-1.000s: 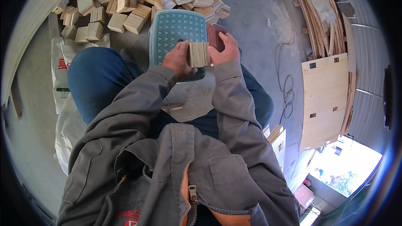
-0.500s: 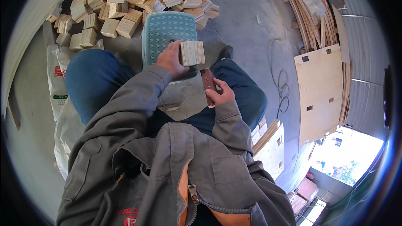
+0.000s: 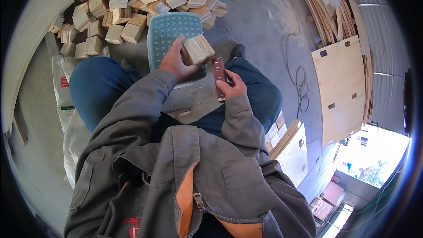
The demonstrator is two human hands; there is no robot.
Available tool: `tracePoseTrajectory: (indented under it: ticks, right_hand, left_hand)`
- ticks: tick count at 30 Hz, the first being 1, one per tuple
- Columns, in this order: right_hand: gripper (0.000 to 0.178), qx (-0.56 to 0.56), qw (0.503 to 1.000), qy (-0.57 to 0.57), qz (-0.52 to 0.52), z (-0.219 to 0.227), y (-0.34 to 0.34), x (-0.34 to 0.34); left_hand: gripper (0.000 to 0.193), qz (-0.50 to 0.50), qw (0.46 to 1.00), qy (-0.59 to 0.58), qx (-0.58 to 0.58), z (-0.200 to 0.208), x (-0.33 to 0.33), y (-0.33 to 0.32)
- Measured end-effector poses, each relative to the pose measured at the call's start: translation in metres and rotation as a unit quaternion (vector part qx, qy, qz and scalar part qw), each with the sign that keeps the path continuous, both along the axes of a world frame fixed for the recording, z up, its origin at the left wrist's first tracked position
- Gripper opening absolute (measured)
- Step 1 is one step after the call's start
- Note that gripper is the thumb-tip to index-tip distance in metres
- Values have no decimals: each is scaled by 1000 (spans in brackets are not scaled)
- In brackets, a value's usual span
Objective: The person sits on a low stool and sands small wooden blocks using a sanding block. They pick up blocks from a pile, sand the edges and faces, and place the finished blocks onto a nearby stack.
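My left hand [image 3: 173, 61] is wrapped round the left side of a small block of layered plywood [image 3: 198, 49], held tilted above the near right part of a pale blue plastic stool [image 3: 171, 25]. In my right hand [image 3: 235, 86] is a narrow reddish-brown sanding block [image 3: 218, 69], upright, with small light staple-like marks along its face. Its upper end is close to the plywood block's lower right corner; whether they touch I cannot tell. My palms and some fingertips are hidden.
A heap of plywood blocks [image 3: 128, 4] lies beyond the stool. White sacks [image 3: 72, 128] are on the floor at left. A cable [image 3: 302, 86] coils at right, near leaning plywood panels [image 3: 341, 92] and long boards [image 3: 324, 9]. More cut panels [image 3: 293, 152] stand by my right elbow.
The plywood block has turned from square-on to tilted and come slightly left and down with my left hand. My right hand has raised the sanding block a little.
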State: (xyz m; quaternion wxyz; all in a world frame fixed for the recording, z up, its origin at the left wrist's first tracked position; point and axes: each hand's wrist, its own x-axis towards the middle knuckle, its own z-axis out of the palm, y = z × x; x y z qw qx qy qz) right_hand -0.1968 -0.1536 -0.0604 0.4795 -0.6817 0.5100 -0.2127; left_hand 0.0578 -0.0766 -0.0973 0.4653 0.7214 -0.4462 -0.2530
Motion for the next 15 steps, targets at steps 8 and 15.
tracePoseTrajectory:
  ticks: [8,15]
  right_hand:
    - [62,54,992,-81,-75,7,-4,-3]
    - [62,47,995,-66,-59,3,-8,8]
  left_hand:
    - [77,85,995,43,41,-28,12,-23]
    - [110,45,993,110,6,-7,19,-13]
